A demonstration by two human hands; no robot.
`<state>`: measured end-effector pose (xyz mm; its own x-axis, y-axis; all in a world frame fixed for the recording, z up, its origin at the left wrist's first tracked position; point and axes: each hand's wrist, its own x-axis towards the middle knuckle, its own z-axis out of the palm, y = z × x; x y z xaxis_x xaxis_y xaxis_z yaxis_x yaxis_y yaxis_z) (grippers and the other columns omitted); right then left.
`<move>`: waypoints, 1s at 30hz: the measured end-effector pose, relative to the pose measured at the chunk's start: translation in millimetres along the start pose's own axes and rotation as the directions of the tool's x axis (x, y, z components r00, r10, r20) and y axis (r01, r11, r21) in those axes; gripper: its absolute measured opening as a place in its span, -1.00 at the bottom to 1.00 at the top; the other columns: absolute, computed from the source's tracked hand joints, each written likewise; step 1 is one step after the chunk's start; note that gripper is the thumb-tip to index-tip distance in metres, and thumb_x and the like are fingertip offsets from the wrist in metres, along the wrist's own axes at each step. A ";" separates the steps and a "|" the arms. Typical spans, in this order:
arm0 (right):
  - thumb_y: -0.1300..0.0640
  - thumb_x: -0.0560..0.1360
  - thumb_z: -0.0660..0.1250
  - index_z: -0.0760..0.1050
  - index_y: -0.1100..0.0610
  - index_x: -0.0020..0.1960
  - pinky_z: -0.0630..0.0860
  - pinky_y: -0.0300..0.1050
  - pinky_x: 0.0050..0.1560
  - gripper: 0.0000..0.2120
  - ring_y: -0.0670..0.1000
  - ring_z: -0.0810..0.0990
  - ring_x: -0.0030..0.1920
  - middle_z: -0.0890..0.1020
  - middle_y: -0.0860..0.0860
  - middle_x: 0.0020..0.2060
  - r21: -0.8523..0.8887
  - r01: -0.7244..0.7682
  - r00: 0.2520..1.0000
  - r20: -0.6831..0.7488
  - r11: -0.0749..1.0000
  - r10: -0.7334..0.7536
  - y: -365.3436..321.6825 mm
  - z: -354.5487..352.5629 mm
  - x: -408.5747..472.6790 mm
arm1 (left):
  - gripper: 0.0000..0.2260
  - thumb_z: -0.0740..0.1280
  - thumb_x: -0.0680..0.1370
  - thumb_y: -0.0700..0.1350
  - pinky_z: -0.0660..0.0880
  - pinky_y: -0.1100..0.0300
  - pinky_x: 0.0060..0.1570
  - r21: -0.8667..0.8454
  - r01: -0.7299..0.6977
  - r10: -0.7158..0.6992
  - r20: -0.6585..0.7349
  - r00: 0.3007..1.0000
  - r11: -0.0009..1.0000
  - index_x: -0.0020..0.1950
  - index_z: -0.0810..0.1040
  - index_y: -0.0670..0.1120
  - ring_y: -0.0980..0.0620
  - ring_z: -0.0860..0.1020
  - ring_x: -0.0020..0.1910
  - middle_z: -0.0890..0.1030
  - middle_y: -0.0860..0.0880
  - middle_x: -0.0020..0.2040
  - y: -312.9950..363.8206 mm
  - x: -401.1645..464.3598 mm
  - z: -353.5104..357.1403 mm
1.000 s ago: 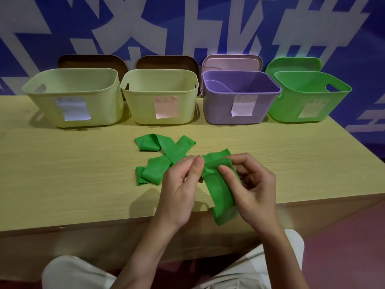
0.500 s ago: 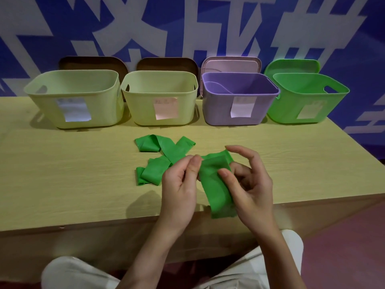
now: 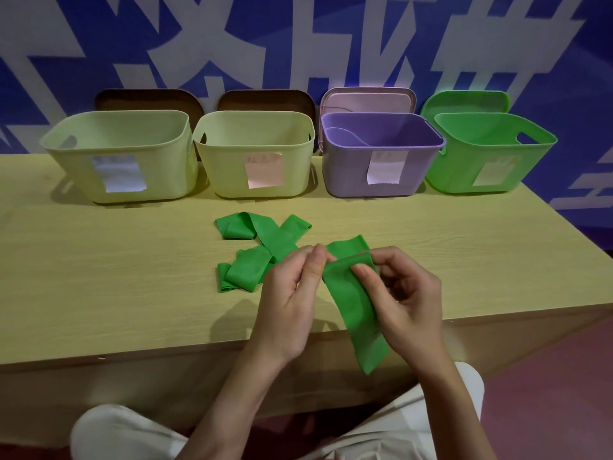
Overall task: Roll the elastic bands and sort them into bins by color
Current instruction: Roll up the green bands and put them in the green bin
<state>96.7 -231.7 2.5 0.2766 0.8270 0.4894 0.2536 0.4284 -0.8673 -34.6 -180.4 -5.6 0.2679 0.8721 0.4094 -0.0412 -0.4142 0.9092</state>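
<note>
Hands work together: left hand (image 3: 292, 293) and right hand (image 3: 403, 293) both pinch the green band's (image 3: 356, 303) top edge, probably to start rolling. Its tail dangles past the desk (image 3: 116, 293) edge; the green bin (image 3: 491, 154) waits.

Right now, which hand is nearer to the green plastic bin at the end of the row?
Right. The right hand is below the green plastic bin, toward the table's front edge; the left hand is farther left, beyond the held green elastic band.
</note>
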 end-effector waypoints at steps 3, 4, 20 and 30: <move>0.16 0.49 0.40 0.57 0.11 -0.09 0.47 -0.30 -0.32 -0.97 -0.15 0.58 -0.32 0.64 -0.09 -0.30 -0.009 -0.008 1.000 -0.005 1.000 0.008 2.5 -1.4 -0.4 | -0.71 0.16 0.60 0.04 0.31 0.20 -0.29 0.122 -0.092 0.086 0.054 0.995 0.988 -0.17 0.48 -0.12 0.10 0.38 -0.32 0.41 0.11 -0.32 1.6 -1.4 -2.8; 0.12 0.49 0.39 0.57 0.12 -0.08 0.48 -0.27 -0.33 -0.93 -0.12 0.58 -0.32 0.64 -0.07 -0.30 -0.011 -0.003 1.000 -0.008 1.000 0.003 2.4 -1.3 -0.9 | -0.74 0.17 0.60 0.02 0.30 0.23 -0.28 0.171 -0.117 0.108 0.064 0.992 0.978 -0.18 0.46 -0.10 0.11 0.38 -0.31 0.40 0.14 -0.32 0.9 -1.4 -2.8; 0.25 0.53 0.32 0.55 0.07 0.17 0.33 -0.24 -0.41 -0.77 -0.07 0.39 -0.40 0.48 0.00 -0.39 -0.009 0.068 0.997 0.048 0.998 -0.067 -1.8 4.5 -5.1 | -0.57 0.15 0.56 0.07 0.42 -0.06 -0.30 -0.160 0.007 -0.030 -0.139 0.990 0.987 -0.17 0.48 -0.32 -0.29 0.45 -0.30 0.47 -0.32 -0.30 9.4 -6.5 9.1; 0.09 0.50 0.34 0.52 0.06 -0.09 0.41 -0.13 -0.38 -0.95 0.03 0.49 -0.39 0.56 0.02 -0.33 -0.038 0.038 0.998 -0.045 0.999 -0.039 -4.5 8.7 -2.7 | -0.56 0.06 0.60 0.09 0.37 0.03 -0.34 0.078 -0.051 0.060 -0.118 0.991 0.996 -0.21 0.45 -0.24 -0.10 0.42 -0.38 0.44 -0.15 -0.37 1.4 -4.1 8.5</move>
<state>86.8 -232.8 4.2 0.3079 0.7924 0.5267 0.2991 0.4449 -0.8442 -27.5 -186.7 -6.6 0.1500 0.8701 0.4695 0.0202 -0.4774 0.8784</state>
